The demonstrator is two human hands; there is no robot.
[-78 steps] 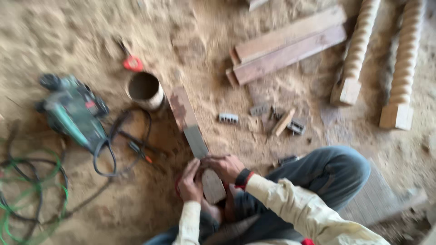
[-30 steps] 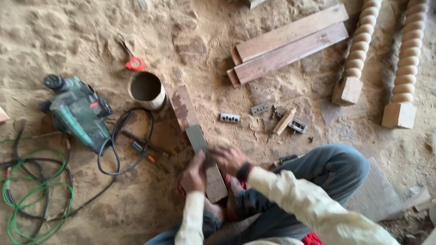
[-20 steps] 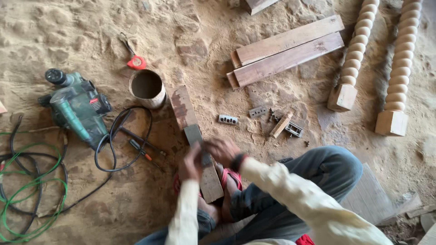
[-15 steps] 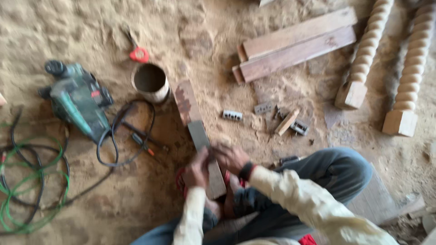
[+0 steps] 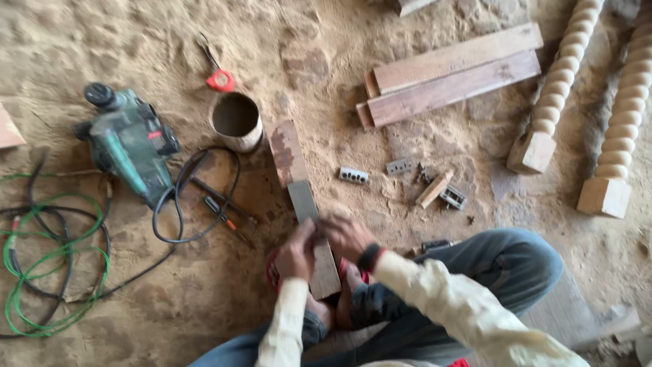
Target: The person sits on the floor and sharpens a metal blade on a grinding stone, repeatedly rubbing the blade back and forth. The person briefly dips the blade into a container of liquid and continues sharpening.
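A long narrow wooden board [image 5: 299, 180] lies on the sawdust-covered floor, running from a tin can toward me. My left hand [image 5: 296, 251] rests on its left side near the close end. My right hand [image 5: 348, 236], blurred by motion, presses on top of the board beside it; whether it holds a small thing I cannot tell. My feet in red sandals sit under the board's near end [image 5: 324, 275].
A green power tool [image 5: 129, 144] with black cable [image 5: 178, 211] and green cord [image 5: 41, 272] lies left. A tin can [image 5: 236, 122], red tape measure [image 5: 220, 80], screwdrivers [image 5: 224, 214], small metal blocks [image 5: 354, 175], two planks [image 5: 451, 75] and two turned posts [image 5: 567, 81] surround me.
My hands have kept shifting along the near part of the board, the right hand moving fast. The camera view has wobbled slightly; the tools on the floor have not moved.
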